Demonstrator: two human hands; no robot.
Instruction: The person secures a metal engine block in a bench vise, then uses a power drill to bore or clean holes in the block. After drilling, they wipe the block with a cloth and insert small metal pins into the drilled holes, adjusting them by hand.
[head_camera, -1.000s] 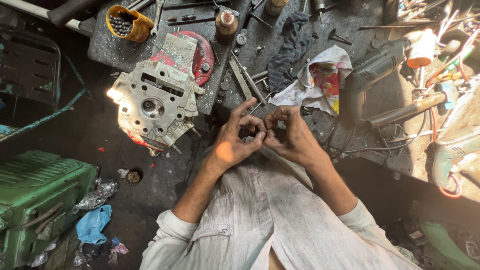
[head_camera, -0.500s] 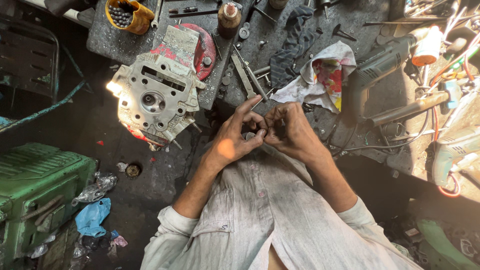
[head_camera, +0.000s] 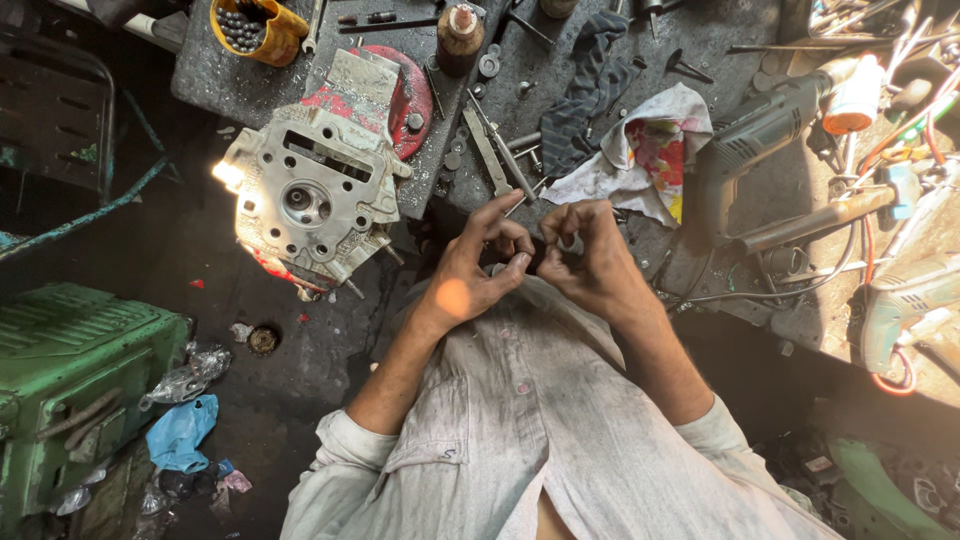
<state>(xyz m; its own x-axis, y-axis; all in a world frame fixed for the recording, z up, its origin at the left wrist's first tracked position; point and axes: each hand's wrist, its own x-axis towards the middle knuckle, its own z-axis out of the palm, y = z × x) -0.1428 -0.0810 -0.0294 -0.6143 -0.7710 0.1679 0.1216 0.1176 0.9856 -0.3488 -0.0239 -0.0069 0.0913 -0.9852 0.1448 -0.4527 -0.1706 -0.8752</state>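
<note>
Both our hands pinch one small part between us, just off the counter's (head_camera: 250, 90) near edge.

Left hand (head_camera: 470, 280) and right hand (head_camera: 590, 265) meet, fingers (head_camera: 520, 262) curled shut around a small metal piece (head_camera: 568, 243), mostly hidden. We judge it a fitting step by feel, needing a steady pinch. Beyond the fingertips lie flat metal tools (head_camera: 498, 150); left of them, the cylinder head (head_camera: 310, 200).
</note>
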